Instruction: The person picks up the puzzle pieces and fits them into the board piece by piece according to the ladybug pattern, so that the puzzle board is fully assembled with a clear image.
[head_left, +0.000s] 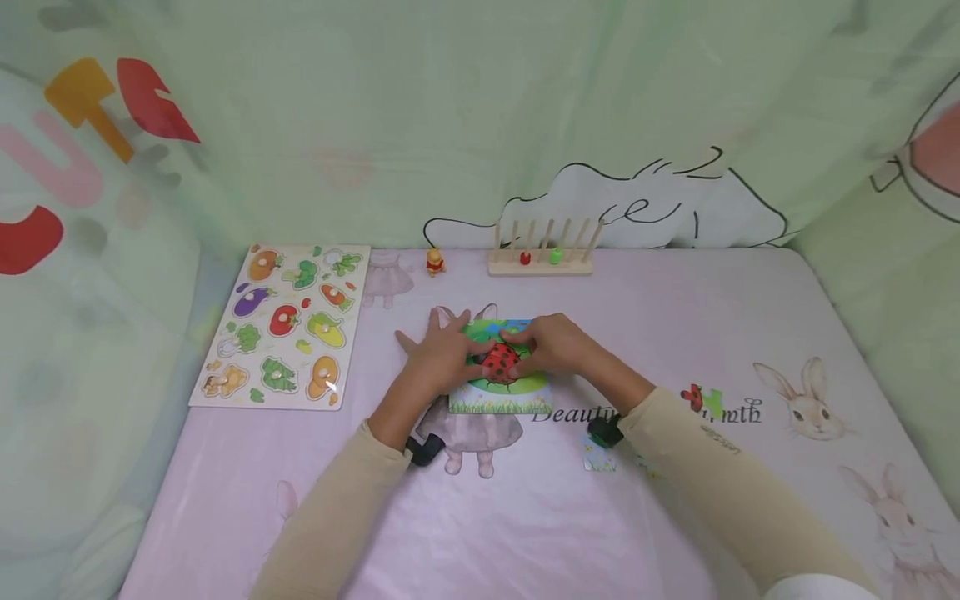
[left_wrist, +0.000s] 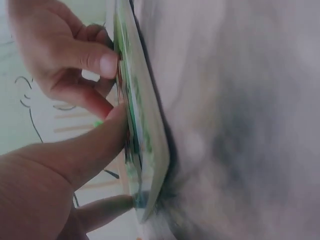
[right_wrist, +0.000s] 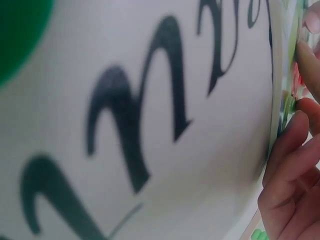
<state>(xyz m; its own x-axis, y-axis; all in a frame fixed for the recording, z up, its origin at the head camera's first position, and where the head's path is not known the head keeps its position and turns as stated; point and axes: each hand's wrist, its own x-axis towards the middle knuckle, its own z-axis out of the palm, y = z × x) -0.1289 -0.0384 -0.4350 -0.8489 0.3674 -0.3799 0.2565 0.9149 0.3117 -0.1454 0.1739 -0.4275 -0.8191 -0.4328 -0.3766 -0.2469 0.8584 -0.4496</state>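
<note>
A ladybug jigsaw puzzle board (head_left: 501, 405) lies mid-table, with a grass-and-flower strip along its near edge. On its left side my left hand (head_left: 438, 358) has its fingers spread, and its thumb presses the ladybug picture (head_left: 499, 362). From the right, my right hand (head_left: 558, 343) bends thumb and forefinger onto a puzzle piece at the ladybug's right side. The left wrist view shows the right fingertips (left_wrist: 107, 65) at the raised edge of the pieces, close to the left thumb (left_wrist: 117, 122). Part of the picture is hidden beneath the hands.
Loose puzzle pieces lie to the right: a red and green one (head_left: 702, 398) and a pale flowered one (head_left: 600, 456), near the right forearm. A vegetable peg board (head_left: 348, 333) stands at left. Behind are a small bear figure (head_left: 435, 262) and a wooden peg rack (head_left: 540, 268).
</note>
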